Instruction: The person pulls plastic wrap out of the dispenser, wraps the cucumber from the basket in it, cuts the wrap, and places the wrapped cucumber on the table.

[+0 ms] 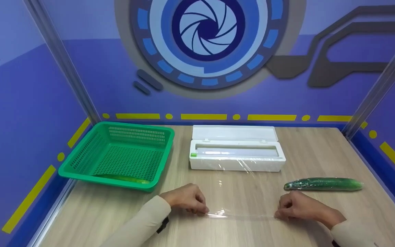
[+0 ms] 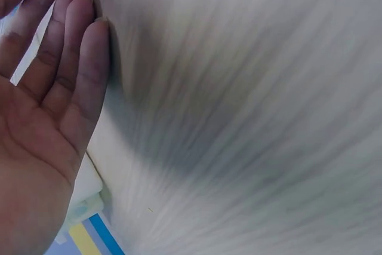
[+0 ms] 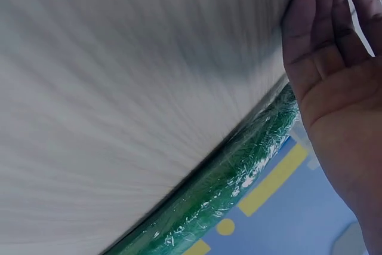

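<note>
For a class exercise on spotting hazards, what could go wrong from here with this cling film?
The film is pinched at its near corners by the fingers, so its middle might sag and stick to itself. A hard pull could shift the white dispenser it runs from. The right fingers might nudge the wrapped cucumber close by.

The left wrist view's left edge cuts off the left hand (image 2: 45, 126).
</note>
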The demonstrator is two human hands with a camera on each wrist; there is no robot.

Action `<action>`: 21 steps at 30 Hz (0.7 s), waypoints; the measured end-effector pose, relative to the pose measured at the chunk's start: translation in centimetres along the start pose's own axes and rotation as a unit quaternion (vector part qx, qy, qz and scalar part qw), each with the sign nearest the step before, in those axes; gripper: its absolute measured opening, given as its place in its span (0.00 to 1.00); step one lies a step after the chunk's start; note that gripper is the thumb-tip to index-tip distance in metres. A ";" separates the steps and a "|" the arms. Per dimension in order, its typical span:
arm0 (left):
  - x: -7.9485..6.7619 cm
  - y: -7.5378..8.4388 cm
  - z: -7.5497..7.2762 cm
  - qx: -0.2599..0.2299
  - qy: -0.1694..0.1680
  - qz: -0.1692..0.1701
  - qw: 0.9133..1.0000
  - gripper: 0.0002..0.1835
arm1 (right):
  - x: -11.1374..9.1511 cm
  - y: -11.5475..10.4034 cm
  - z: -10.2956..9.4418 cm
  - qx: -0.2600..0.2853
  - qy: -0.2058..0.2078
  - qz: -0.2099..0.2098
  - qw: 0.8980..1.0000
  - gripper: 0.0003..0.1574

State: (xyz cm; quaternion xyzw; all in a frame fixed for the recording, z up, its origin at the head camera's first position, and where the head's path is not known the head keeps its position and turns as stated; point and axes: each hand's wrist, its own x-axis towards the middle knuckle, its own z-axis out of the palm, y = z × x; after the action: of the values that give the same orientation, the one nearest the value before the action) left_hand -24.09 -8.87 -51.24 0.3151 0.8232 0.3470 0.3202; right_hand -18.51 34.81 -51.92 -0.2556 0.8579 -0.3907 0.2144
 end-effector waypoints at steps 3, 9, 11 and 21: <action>0.1 -0.1 0.1 -0.018 0.009 -0.009 1.000 0.09 | 0.0 0.0 0.0 -0.010 0.001 -0.012 1.000 0.11; 0.3 -0.1 0.5 -0.019 0.034 -0.004 0.999 0.05 | 0.0 0.0 0.1 -0.019 0.004 0.000 1.000 0.11; 0.4 -0.1 0.7 -0.003 0.044 0.003 0.999 0.06 | 0.0 0.0 0.1 -0.024 0.014 0.003 1.000 0.14; 0.5 0.1 0.7 0.149 0.070 0.031 0.986 0.14 | -0.7 1.3 0.6 -0.017 0.061 -0.036 0.997 0.34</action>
State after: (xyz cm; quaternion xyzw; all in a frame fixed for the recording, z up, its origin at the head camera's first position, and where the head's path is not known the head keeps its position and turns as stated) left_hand -23.82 -8.18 -51.67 0.3598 0.8759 0.2518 0.1999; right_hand -17.95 35.65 -53.23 -0.2653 0.8664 -0.3983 0.1428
